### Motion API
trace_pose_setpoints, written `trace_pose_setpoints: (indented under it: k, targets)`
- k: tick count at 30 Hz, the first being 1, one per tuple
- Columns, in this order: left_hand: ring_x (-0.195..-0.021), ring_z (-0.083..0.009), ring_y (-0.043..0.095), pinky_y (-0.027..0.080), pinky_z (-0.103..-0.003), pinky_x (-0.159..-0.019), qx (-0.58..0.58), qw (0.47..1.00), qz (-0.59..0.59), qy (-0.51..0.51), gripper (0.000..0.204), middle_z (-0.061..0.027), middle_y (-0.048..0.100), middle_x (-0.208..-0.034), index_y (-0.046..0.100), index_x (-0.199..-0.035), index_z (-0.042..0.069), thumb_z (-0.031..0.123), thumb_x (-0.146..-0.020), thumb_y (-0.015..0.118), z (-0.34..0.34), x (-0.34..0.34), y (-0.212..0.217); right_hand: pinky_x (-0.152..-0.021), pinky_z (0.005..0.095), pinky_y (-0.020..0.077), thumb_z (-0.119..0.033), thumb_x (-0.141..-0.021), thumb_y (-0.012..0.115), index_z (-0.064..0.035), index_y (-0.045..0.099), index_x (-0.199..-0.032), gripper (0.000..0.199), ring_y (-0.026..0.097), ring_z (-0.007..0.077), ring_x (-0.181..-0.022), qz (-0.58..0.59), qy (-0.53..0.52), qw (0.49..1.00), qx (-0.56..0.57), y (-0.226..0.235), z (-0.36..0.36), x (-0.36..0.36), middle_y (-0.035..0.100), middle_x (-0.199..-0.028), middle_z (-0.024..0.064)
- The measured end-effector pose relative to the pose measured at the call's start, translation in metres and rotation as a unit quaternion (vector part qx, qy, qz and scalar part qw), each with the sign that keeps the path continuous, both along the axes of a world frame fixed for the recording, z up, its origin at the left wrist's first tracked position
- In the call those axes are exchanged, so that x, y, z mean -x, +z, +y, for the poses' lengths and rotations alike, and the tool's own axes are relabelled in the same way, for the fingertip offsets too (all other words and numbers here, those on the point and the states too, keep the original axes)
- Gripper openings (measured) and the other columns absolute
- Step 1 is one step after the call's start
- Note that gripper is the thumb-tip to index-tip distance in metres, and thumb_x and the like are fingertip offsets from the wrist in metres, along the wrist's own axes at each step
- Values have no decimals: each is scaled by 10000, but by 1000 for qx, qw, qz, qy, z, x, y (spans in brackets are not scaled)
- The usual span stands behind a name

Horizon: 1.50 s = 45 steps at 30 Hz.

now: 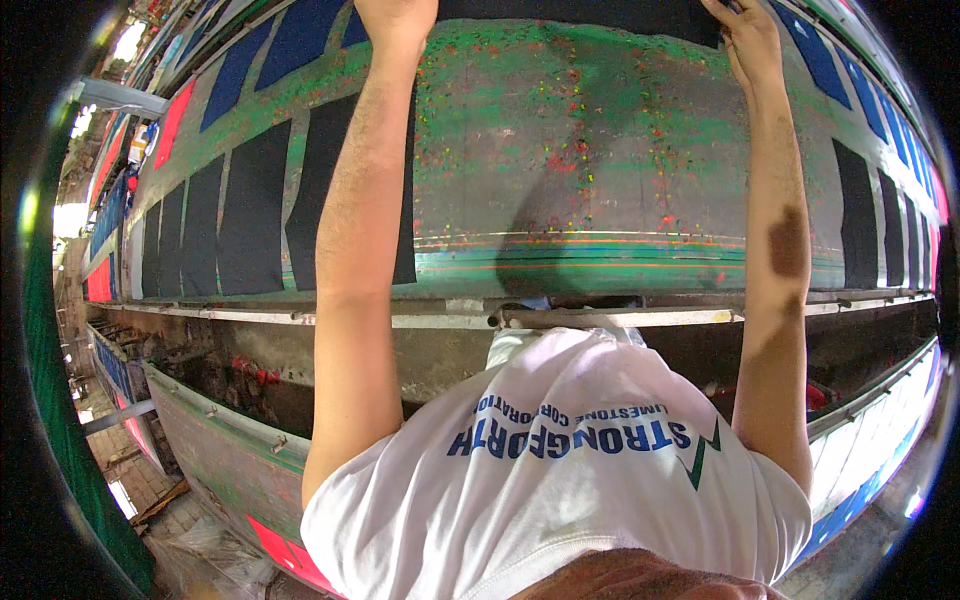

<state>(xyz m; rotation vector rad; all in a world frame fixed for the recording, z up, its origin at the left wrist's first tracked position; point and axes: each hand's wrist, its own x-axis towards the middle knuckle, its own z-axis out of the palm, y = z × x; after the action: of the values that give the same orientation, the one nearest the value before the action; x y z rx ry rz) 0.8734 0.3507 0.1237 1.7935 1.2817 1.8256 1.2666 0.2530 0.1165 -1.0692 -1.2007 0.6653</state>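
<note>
A black cloth panel [580,12] stretches between my hands at the far side of a long printing table [480,180] stained green, with red and yellow specks. My left hand [398,14] is at the panel's left end, cut off by the upper edge, so its fingertips are hidden. At the other end, my right hand [752,42] grips the panel's corner, thumb and fingers around its edge. Below my left forearm lies another black panel [325,190], partly covered by the arm, flat on the table.
More black panels [255,210] lie in a row at left, others [855,210] at right. Blue panels [295,40] line the far side. A metal rail [420,320] runs along the near edge. Behind me stands another long table [210,430] with a red piece [285,550].
</note>
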Motion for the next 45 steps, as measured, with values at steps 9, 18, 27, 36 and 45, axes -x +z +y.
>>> trace_pose_setpoints:
  k: [9,18,27,36,45]
  targets:
    - [-1092,-285,771,571,-385,-968,70,995,76,-9,284,-157,806,-1148,793,-1146,10,256,-1032,710,-94,34,-131,-1127,322,466,-77,-961,770,-63,686,-1437,484,618,188,-1328,-69,10,982,176,-137,-84,37,692,-1431,114]
    - [-1094,-257,749,553,-365,-978,276,958,74,-15,264,-154,794,-1179,784,-1177,8,223,-1044,707,-212,54,-261,-941,294,498,-59,-916,815,-93,698,-1426,524,610,108,-1031,-69,28,950,302,-254,-188,49,725,-1302,18]
    - [-1022,-337,750,572,-408,-910,229,965,125,18,189,-170,779,-1092,771,-1143,17,157,-1039,697,-256,54,-289,-937,277,502,25,-874,826,-95,622,-1502,671,600,113,-1048,-64,61,913,399,-259,-232,60,702,-1304,6]
    - [-854,-320,709,547,-402,-783,236,961,143,23,180,-159,738,-959,763,-1149,19,139,-1026,710,-275,57,-295,-1005,333,534,70,-878,800,-100,606,-1508,681,654,183,-1191,-158,30,914,372,-240,-244,75,680,-1404,87]
    - [-807,-324,664,521,-418,-736,279,950,142,15,171,-151,692,-913,746,-1155,13,121,-1034,693,-281,56,-292,-762,284,517,12,-864,835,-149,624,-1505,694,583,123,-850,-173,28,895,410,-246,-252,70,697,-1302,43]
